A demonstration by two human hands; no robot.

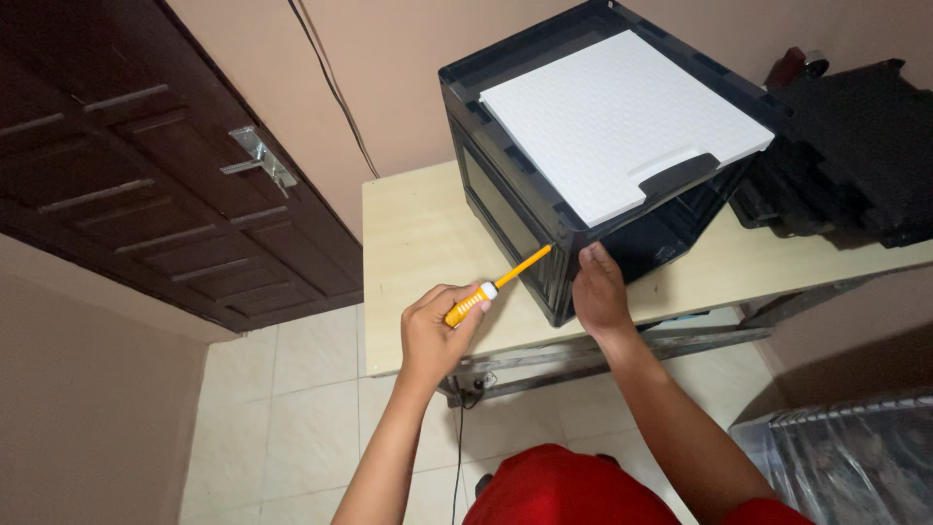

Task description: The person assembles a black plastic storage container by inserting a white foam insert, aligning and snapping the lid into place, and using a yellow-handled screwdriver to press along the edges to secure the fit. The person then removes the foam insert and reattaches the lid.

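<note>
Two hands are working at centre frame: left hand (434,332) gripping a screwdriver (498,284) at the box (544,209) corner, right hand (598,292) clasping that corner on the desk (418,243). Slipping tip risks jabbing those fingers.

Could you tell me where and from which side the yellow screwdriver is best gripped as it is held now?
Probably by the ribbed yellow handle, from the near side, as the left hand does now. The thin shaft points away toward the black crate's front corner, where the right hand rests, so only the thick handle end is free.
</note>
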